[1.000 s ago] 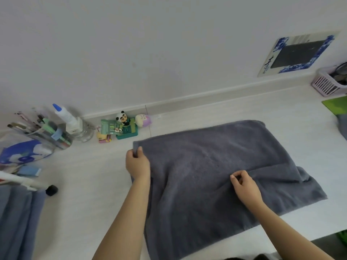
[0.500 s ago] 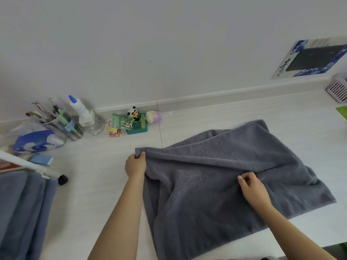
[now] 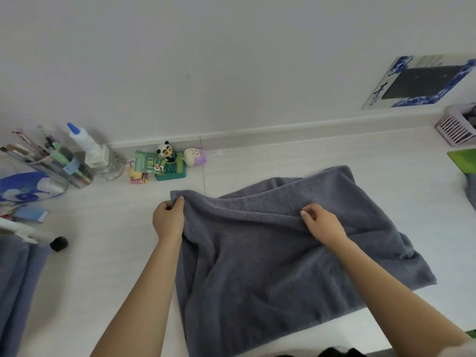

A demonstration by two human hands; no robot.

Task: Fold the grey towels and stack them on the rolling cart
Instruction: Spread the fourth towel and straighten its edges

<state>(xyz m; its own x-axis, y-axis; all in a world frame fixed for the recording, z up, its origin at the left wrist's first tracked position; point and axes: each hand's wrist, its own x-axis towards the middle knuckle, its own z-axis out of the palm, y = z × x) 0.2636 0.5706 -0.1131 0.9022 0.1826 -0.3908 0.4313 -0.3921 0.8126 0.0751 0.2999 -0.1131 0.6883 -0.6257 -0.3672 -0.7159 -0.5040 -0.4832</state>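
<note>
A grey towel (image 3: 262, 264) lies spread on the white table, rumpled, its near edge hanging over the table's front. My left hand (image 3: 168, 220) pinches the towel's far left corner. My right hand (image 3: 323, 224) grips a raised fold near the towel's middle. More grey cloth (image 3: 15, 287) hangs at the far left under a white bar with a black cap (image 3: 58, 244). A further bit of grey cloth (image 3: 471, 188) shows at the right edge. The rolling cart is not in view.
At the back left stand a cup of pens (image 3: 55, 163), a glass jar with a tube (image 3: 103, 161) and small toys (image 3: 164, 163). A pink basket (image 3: 457, 130) and a green pad (image 3: 463, 159) are at the right. A blue-framed picture (image 3: 422, 82) leans on the wall.
Both hands have lifted and drawn the towel's far edge towards me, which raised a fold across it. My right hand has moved left and up. The far right part has bunched.
</note>
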